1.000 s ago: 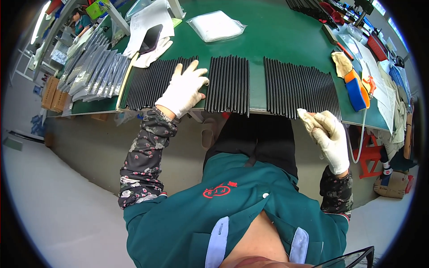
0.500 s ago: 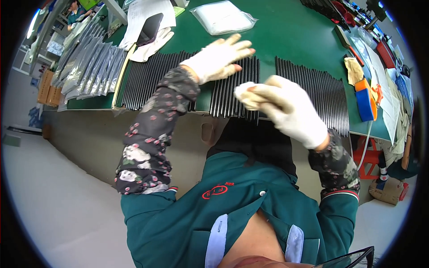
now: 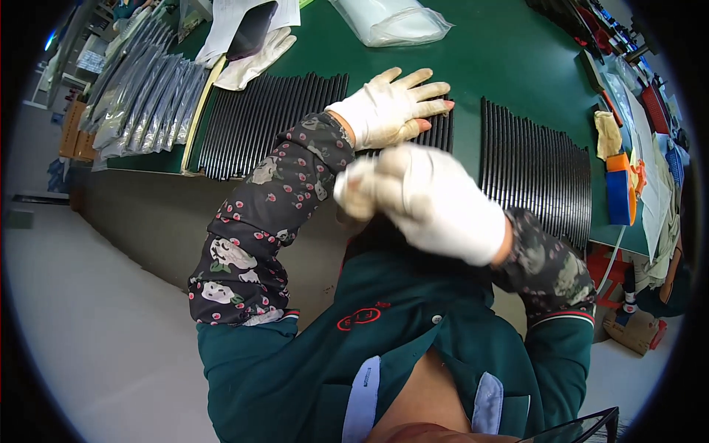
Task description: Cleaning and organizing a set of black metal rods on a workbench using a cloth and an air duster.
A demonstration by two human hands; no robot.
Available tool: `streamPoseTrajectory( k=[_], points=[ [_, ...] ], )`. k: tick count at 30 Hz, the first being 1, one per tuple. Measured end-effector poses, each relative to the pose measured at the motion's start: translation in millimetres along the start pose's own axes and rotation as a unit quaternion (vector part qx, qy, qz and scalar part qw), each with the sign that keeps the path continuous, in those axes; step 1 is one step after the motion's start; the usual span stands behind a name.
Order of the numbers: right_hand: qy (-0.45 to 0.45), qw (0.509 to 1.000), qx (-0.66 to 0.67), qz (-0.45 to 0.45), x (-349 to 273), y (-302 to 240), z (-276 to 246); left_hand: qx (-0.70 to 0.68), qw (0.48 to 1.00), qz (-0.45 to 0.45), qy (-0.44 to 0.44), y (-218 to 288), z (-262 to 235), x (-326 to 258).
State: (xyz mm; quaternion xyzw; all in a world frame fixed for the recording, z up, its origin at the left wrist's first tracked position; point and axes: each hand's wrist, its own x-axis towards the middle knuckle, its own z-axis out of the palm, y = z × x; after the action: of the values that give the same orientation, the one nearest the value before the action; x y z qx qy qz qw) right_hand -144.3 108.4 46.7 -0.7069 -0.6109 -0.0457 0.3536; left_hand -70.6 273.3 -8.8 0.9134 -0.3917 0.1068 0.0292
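My left hand (image 3: 388, 111), in a white glove with bare fingertips showing, lies spread over the middle group of thin black rods (image 3: 442, 134). My right hand (image 3: 443, 207), gloved too, is closed around a crumpled off-white cloth (image 3: 354, 193). It is somewhat blurred and hangs at the near ends of the middle rods, just below my left hand, hiding those ends. Another row of black rods (image 3: 258, 122) lies side by side to the left, partly under my left forearm. A third row of rods (image 3: 535, 166) lies to the right, beyond a strip of green tabletop.
Grey items in clear bags (image 3: 148, 107) are stacked at the left. Behind the left rods lie a phone (image 3: 252, 31) and a loose white glove (image 3: 258, 59). A plastic-wrapped white packet (image 3: 391, 21) sits farther back. Rightward are a folded tan cloth (image 3: 608, 135) and orange-and-blue tape rolls (image 3: 620, 193).
My right hand has swung left and nearer to me with the cloth, from over the rods to their near ends. My left hand stays spread over the middle rods; the view has shifted slightly.
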Motion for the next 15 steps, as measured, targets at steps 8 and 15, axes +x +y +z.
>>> streamPoseTrajectory(
  k=[8,15],
  points=[
    [-0.143,0.982,0.122,-0.027,-39,-17,-2,-0.002,1.000,0.002,-0.015,5,-8,4],
    [-0.107,0.983,0.145,0.026,-39,25,1,0.015,1.000,0.009,-0.023,4,-8,3]
  ],
)
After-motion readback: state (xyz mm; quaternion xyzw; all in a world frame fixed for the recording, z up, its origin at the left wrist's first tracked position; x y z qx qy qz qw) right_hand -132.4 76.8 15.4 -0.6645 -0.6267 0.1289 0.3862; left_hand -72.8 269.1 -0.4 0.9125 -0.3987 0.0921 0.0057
